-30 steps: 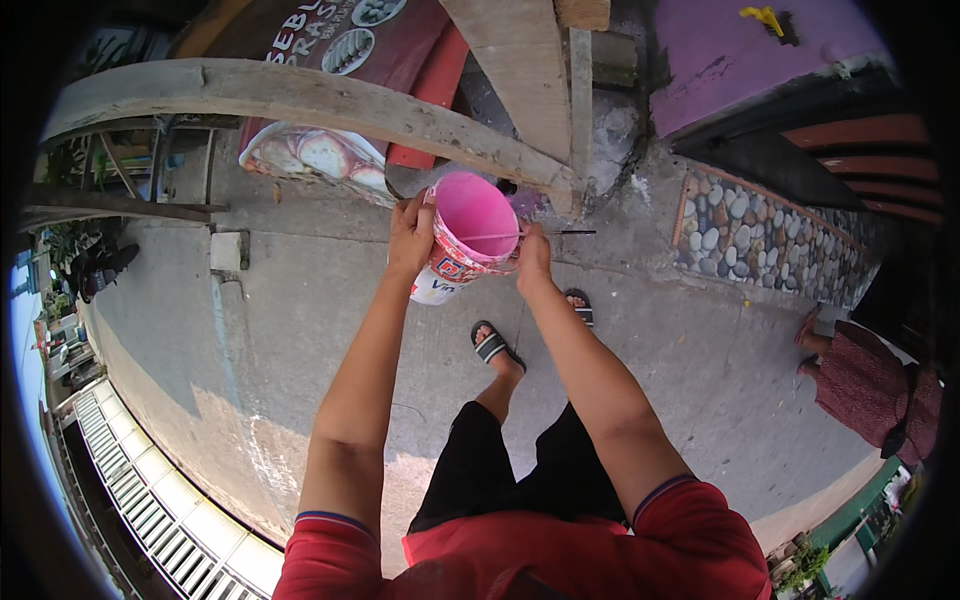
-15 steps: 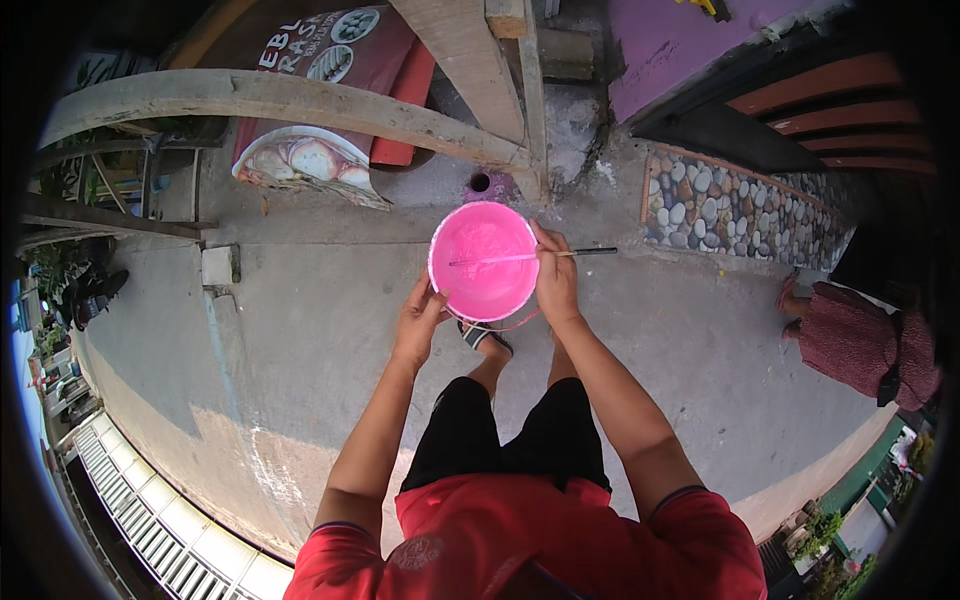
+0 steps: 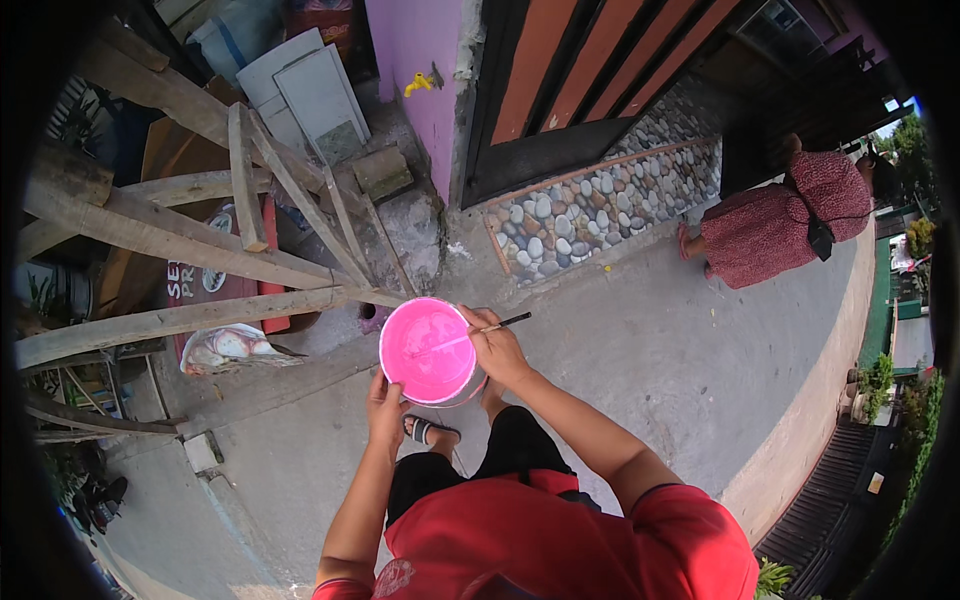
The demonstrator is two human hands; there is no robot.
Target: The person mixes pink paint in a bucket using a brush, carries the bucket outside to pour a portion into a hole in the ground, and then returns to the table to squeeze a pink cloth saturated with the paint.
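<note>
Fingers of my left hand point(image 3: 384, 410) are clamped on the lower-left rim of one round bucket point(image 3: 397, 338), pink inside, held before me above grey concrete ground point(image 3: 640, 370); my right hand point(image 3: 498, 352) grips its right rim and one thin, black-ended stick point(image 3: 517, 320).

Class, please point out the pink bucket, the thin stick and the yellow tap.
Pink bucket point(image 3: 396, 352), head view: on its inner wall, left side.
Thin stick point(image 3: 515, 321), head view: on its dark end.
Yellow tap point(image 3: 418, 85), head view: on its body.
</note>
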